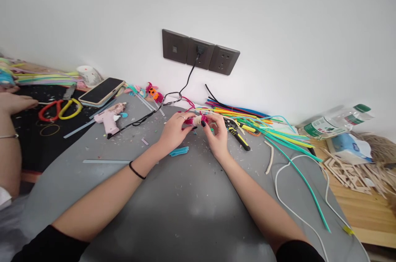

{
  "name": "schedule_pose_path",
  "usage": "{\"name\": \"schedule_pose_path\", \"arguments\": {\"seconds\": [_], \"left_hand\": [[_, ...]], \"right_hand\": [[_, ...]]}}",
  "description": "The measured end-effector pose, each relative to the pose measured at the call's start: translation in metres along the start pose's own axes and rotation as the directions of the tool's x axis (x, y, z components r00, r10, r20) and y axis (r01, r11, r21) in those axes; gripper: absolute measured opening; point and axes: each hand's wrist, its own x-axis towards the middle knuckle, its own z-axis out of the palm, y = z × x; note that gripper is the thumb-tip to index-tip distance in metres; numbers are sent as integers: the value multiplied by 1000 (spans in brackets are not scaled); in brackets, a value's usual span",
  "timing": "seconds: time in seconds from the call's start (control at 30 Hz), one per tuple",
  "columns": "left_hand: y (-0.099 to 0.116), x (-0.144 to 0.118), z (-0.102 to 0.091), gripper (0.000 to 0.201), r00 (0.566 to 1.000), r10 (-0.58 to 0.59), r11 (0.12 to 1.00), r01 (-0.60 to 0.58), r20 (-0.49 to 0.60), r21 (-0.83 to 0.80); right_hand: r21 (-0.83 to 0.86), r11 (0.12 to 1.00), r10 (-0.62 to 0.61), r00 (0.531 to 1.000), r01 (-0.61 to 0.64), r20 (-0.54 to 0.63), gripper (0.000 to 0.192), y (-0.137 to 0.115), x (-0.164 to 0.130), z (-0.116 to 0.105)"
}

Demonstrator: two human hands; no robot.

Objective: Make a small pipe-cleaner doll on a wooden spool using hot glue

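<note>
Overhead, grey mat (192, 208) against white wall (278, 14)

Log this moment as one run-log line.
left hand: holds pink craft piece | right hand: pinches same piece | near: pliers, glue gun, pipe cleaners | surface: grey mat

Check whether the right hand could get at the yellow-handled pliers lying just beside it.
Probably yes: the pliers lie bare on the grey mat just beside the right hand, nothing between, though both hands hold the pink craft piece.
</note>
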Motion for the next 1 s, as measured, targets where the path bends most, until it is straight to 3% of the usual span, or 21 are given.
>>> {"name": "schedule_pose_path", "arguments": {"seconds": [0.17, 0.4, 1.0], "left_hand": [[2, 2, -1, 41, 996, -71, 985, 78, 50, -156], [0, 2, 3, 40, 978, -147, 887, 198, 151, -417], [5, 4, 3, 45, 951, -163, 815, 281, 263, -507]], "right_hand": [[70, 997, 35, 999, -34, -13, 23, -2, 2, 0], [160, 984, 86, 996, -79, -33, 28, 2, 2, -1], [139, 988, 66, 997, -60, -38, 27, 0, 4, -2]]}}
